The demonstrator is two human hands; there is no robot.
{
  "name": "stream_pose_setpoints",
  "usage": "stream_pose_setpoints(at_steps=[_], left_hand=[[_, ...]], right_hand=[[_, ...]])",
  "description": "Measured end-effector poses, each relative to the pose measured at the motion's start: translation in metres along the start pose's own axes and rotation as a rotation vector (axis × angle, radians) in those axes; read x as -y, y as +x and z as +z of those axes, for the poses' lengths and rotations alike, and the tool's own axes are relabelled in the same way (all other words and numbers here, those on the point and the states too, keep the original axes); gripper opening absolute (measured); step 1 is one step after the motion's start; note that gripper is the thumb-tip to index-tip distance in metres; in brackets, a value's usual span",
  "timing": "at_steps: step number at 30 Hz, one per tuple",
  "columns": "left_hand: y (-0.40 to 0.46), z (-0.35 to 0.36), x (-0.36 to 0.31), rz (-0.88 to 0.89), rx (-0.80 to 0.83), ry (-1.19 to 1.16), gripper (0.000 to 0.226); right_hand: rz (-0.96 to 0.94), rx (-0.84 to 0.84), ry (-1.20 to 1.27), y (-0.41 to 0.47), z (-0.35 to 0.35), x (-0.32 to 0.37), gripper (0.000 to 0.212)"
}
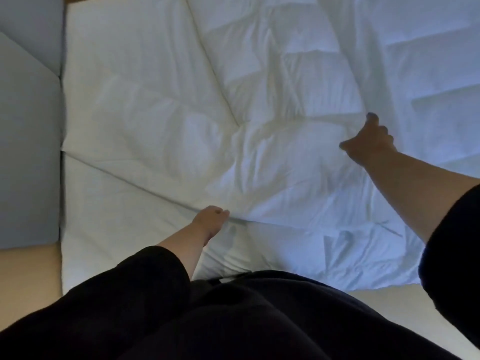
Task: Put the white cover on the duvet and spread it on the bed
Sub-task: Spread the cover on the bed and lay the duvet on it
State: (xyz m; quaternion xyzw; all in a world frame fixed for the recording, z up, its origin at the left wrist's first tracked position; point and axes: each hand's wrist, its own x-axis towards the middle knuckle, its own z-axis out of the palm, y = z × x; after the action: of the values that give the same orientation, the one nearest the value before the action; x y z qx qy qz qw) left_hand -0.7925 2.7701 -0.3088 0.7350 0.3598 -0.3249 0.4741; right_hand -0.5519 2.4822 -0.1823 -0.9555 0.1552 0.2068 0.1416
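Pinching a fold of the white cover [259, 120] on the bed [104, 255] with the left hand [211, 216], gripping another ridge with the right hand [368, 144], risking bunched duvet [428, 74] inside if tugged unevenly.

Dim bluish light from the right; soft blur, wide-angle bending.

Bedroom, white-covered bed [145, 105], grey padded headboard [28, 152]

The camera sits on my head (just one view), looking straight down, close over the bed [155, 113].
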Motion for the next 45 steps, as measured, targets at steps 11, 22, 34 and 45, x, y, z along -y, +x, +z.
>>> stream_pose_setpoints(at_steps=[11, 22, 34, 45], left_hand=[[0.016, -0.086, 0.068, -0.136, -0.162, -0.262, 0.015], [0.156, -0.263, 0.206, -0.253, -0.299, -0.555, 0.047], [0.246, -0.370, 0.184, -0.058, -0.390, -1.056, 0.031], [0.211, -0.332, 0.185, 0.123, -0.147, -1.447, 0.040]], right_hand=[[-0.181, 0.407, 0.133, -0.095, 0.164, 0.059, 0.076], [0.417, 0.752, 0.799, -0.189, 0.403, 0.169, 0.044], [0.838, 0.114, 1.582, -0.158, 0.430, 0.223, 0.019], [0.687, 0.137, 1.519, -0.193, 0.372, 0.188, 0.030]])
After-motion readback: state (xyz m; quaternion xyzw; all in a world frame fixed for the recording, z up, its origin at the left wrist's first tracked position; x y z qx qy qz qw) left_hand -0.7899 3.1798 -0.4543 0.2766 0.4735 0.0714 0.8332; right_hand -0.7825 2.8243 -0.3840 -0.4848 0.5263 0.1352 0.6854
